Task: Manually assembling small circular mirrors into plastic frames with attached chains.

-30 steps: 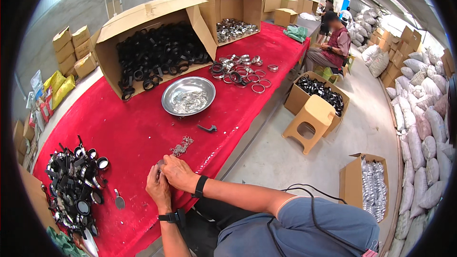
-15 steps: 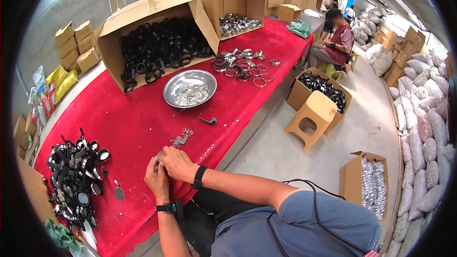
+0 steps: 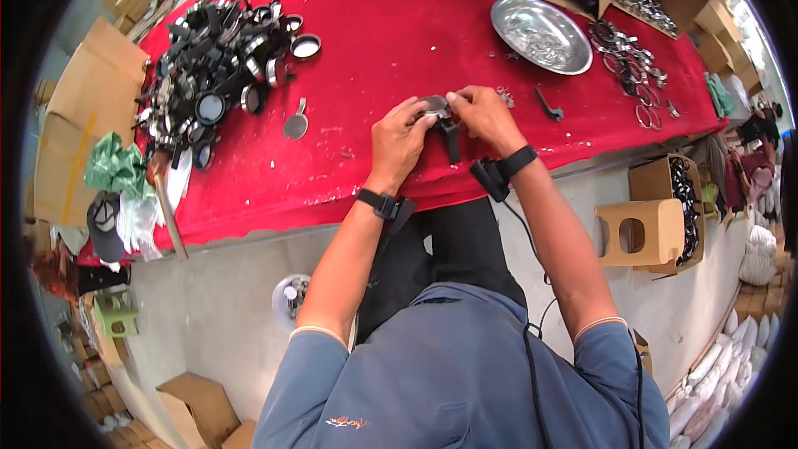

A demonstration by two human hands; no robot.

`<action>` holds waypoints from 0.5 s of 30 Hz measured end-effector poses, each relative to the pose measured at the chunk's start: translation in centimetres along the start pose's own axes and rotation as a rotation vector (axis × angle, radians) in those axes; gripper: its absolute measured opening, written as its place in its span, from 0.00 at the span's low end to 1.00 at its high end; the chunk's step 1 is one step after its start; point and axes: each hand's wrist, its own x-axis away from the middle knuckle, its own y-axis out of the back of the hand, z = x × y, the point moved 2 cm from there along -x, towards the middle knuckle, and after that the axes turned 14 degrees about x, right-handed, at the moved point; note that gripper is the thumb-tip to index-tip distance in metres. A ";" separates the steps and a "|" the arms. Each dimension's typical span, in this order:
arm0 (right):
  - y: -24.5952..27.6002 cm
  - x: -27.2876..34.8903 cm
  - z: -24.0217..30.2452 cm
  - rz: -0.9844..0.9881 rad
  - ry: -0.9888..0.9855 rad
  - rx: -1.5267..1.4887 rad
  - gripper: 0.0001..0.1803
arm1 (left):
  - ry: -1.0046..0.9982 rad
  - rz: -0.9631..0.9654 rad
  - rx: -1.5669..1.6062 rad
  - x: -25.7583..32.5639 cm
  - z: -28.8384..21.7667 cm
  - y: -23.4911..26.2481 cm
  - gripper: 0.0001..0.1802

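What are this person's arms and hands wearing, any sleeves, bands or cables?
Both hands are bare. The left hand has a black wristband; the right hand has a black wrist strap with a boxy device trailing a thin black cable. Short blue sleeves have pale cuffs.

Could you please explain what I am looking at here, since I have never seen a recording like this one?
There is no machine here: a person works with two bare hands, and a wide fisheye camera worn on the head looks down at them, so straight edges bend near the rim. The forearms come in from below. The left hand and the right hand meet over the red-covered table and together hold a small round black part with a handle. To the left lies a heap of similar black round parts, with one single part beside it. To the right stand a shiny metal bowl and a scatter of metal rings. A small black tool lies near the right hand. A wooden stool stands on the floor.
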 end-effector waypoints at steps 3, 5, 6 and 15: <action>-0.3 -1.0 1.6 0.095 -0.005 0.056 0.24 | 0.019 0.006 -0.058 0.4 -0.1 1.0 0.18; -0.6 -1.6 1.4 0.218 -0.086 -0.006 0.23 | 0.061 0.016 -0.028 0.3 0.0 1.2 0.19; -1.0 -1.7 1.2 0.275 -0.152 -0.137 0.17 | 0.093 0.026 0.005 0.3 0.2 1.3 0.19; -1.7 -1.5 0.7 0.254 -0.221 -0.345 0.14 | 0.197 0.163 -0.009 -1.0 0.2 2.3 0.21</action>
